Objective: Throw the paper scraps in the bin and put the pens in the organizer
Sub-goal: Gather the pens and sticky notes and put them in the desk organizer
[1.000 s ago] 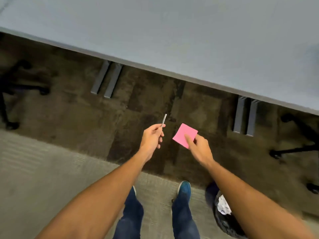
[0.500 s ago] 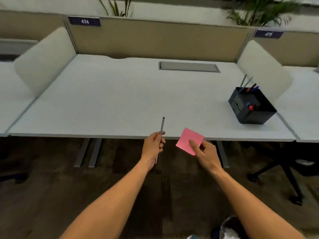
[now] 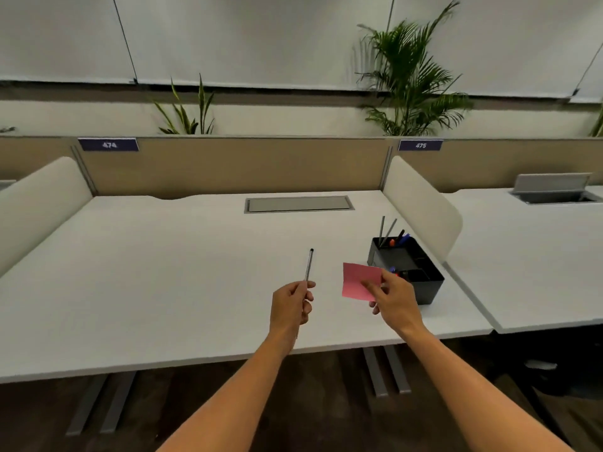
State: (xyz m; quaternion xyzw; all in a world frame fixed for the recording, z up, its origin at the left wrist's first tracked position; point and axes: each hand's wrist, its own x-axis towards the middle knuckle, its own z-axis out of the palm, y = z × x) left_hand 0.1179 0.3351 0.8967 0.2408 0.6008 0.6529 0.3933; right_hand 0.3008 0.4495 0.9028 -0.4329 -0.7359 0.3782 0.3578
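Observation:
My left hand (image 3: 291, 304) grips a slim silver pen (image 3: 309, 264) that points up and away over the white desk (image 3: 169, 275). My right hand (image 3: 393, 300) pinches a pink square paper scrap (image 3: 358, 279) by its lower right corner. Just behind that paper stands a black organizer (image 3: 414, 269) near the desk's right edge, with several pens upright in its rear compartment and a few more lying in a front one. No bin shows in this view.
Beige partitions (image 3: 228, 164) with curved white side screens (image 3: 421, 200) close the desk's back and sides. A grey cable hatch (image 3: 298, 204) is set in the desk. Potted plants (image 3: 408, 73) stand behind. A neighbouring desk (image 3: 528, 256) lies right; dark carpet and a chair base (image 3: 541, 367) lie below.
The view has swung up from the floor and the bin to the desk top. Both hands have risen over the desk, still holding the pen and the pink paper.

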